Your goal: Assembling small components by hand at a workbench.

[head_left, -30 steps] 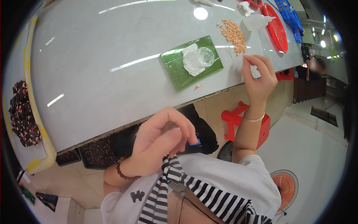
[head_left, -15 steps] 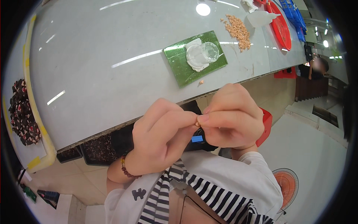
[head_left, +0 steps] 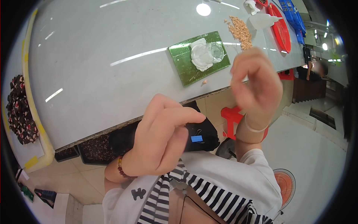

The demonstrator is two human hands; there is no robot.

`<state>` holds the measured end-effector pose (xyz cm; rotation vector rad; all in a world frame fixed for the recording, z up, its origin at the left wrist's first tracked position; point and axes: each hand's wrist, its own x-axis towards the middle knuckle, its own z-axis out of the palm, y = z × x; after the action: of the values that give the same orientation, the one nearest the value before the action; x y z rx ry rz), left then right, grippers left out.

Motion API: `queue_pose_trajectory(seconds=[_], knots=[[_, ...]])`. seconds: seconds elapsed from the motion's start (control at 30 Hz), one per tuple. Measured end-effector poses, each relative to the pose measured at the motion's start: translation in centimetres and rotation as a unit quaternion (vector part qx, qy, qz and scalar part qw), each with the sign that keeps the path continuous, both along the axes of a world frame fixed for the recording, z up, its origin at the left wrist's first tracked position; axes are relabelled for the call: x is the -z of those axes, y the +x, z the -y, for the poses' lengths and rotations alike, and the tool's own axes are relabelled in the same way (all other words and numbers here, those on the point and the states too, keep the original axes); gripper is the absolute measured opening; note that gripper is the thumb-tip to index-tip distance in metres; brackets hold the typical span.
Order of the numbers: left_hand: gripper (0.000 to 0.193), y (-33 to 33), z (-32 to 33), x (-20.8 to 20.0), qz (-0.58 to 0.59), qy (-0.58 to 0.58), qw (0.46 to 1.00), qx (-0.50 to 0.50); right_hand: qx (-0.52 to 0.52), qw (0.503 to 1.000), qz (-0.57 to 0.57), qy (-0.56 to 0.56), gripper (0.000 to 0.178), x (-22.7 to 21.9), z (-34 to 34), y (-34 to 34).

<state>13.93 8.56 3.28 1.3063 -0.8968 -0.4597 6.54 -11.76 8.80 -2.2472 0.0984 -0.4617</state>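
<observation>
Right of the green plate [head_left: 182,74], orange pieces [head_left: 240,30] are lying loosely heaped, perhaps for easy reach. The blurred right hand [head_left: 257,80] and left hand [head_left: 159,134] are hovering nearside of the plate, fingers bent; whether either is pinching anything, I cannot tell.

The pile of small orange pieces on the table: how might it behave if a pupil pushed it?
The pile would probably spread and scatter rather than slide as one block, since its pieces look separate. Each piece is likely light, being so small. Pieces may slide easily, as the table looks smooth, with glossy reflections.
</observation>
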Motion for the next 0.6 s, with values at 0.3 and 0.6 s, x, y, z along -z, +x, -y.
queue_pose_trajectory(seconds=[0.3, 0.6], knots=[[0.039, -0.2, -1.9, 0.8, -0.377, -0.153, 0.902, 0.146, -0.12, 0.964, -0.066, -0.227, 0.013, -1.6, 2.9, 3.9], [0.04, 0.5, -2.3, 1.0, -0.336, -0.133, 0.924, 0.126, -0.15, 0.949, -0.11, -0.253, 0.012, -1.7, 2.3, 4.7]])
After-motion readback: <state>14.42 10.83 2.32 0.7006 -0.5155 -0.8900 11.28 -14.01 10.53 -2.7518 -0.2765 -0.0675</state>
